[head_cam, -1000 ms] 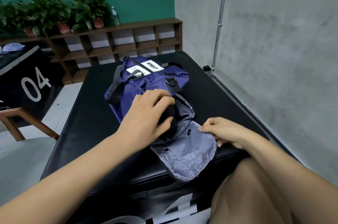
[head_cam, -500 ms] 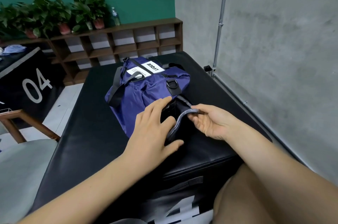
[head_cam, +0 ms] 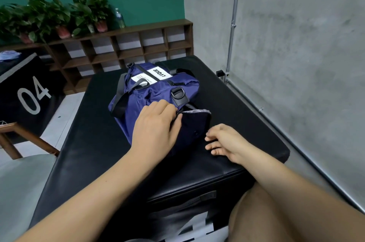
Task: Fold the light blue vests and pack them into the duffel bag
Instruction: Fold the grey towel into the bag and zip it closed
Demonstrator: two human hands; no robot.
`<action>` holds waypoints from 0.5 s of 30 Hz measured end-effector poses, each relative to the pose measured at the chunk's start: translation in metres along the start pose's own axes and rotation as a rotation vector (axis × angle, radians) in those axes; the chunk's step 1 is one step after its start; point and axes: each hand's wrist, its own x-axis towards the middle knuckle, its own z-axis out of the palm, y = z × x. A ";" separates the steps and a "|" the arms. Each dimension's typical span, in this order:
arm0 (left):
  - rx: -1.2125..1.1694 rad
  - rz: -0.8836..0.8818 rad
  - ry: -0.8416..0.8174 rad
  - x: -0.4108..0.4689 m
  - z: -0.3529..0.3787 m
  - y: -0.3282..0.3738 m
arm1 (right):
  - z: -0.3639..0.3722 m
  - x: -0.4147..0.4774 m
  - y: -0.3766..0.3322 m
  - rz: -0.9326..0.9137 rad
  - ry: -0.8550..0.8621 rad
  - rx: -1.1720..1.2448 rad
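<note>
Navy nylon duffel bag (head_cam: 158, 91) lies on the black padded worktop (head_cam: 88, 143). The left hand (head_cam: 155, 131) is on the bag's near end, fingers curled over the edge of the dark end flap and thumb pressed on it. The right hand (head_cam: 225, 143) is just right of that end, fingers loosely curled, holding nothing. A white label (head_cam: 159, 73) on the bag's top reads "LVQUE", upside down. Well left of the bag, a black block (head_cam: 11, 91) bears "04".

Navy-blue duffel bag (head_cam: 156, 91) with black straps, white labels and seemingly grey lining, on black table (head_cam: 94, 143).
</note>
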 end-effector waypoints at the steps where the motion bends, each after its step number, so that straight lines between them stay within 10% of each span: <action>1: -0.012 -0.014 -0.002 0.002 -0.001 0.000 | 0.002 0.003 0.003 -0.022 0.008 -0.041; 15: -0.149 -0.128 -0.155 0.005 -0.046 -0.022 | 0.011 0.027 -0.004 -0.036 -0.184 -0.438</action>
